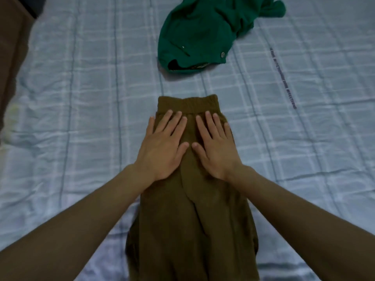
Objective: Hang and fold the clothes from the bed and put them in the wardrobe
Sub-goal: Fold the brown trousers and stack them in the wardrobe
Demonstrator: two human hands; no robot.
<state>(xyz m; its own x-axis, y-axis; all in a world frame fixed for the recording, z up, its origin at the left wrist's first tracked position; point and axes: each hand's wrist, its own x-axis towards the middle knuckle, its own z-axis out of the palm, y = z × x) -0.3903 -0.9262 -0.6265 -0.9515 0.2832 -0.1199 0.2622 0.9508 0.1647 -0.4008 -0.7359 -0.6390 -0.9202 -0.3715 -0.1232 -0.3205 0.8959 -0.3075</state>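
Observation:
Olive-brown trousers (190, 224) lie lengthwise on the bed, folded leg over leg, with the elastic waistband at the far end. My left hand (163, 147) presses flat on the cloth just below the waistband, fingers straight and spread. Beside it, my right hand (215, 147) presses flat in the same way, the two thumbs almost touching. A crumpled green garment (198, 35) with metal buttons lies further back on the bed, apart from the trousers.
The bed is covered by a pale blue checked sheet (81, 118) with a line of dark printed text at the right. A brown surface (10, 57) runs along the bed's left edge.

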